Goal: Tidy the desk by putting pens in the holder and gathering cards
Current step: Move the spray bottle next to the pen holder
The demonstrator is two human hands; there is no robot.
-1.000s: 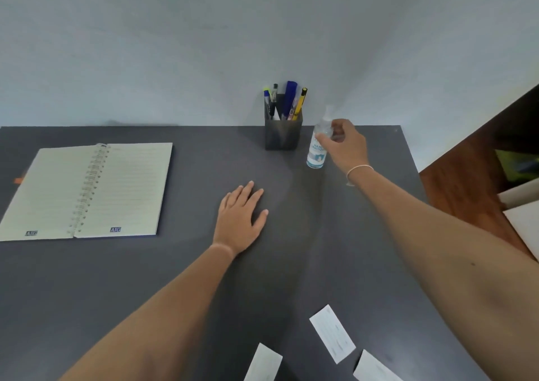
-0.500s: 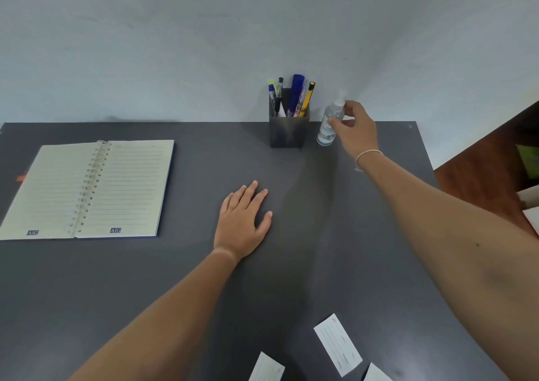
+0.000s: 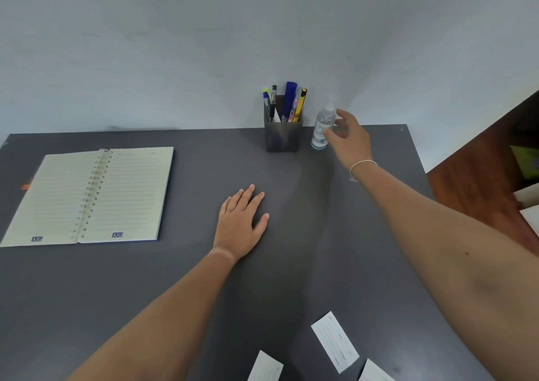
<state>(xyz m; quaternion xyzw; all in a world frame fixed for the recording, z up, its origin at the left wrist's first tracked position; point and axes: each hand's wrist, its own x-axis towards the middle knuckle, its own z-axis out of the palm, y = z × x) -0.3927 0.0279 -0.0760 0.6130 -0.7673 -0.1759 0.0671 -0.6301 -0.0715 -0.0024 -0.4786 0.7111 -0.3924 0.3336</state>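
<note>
A dark square pen holder stands at the desk's far edge with several pens upright in it. Just right of it stands a clear sanitizer bottle. My right hand is beside the bottle with fingers loosened and spread, the thumb just at its side. My left hand lies flat on the desk's middle, holding nothing. Three white cards lie near the front edge: one fully in view, two cut off by the frame.
An open spiral notebook lies at the left of the dark grey desk. A small orange item peeks out left of it. The desk's right edge drops to a wooden floor. A wall stands behind.
My right hand carried the bottle from mid-desk to beside the pen holder, set it upright, and has loosened its fingers. My left hand stayed flat.
</note>
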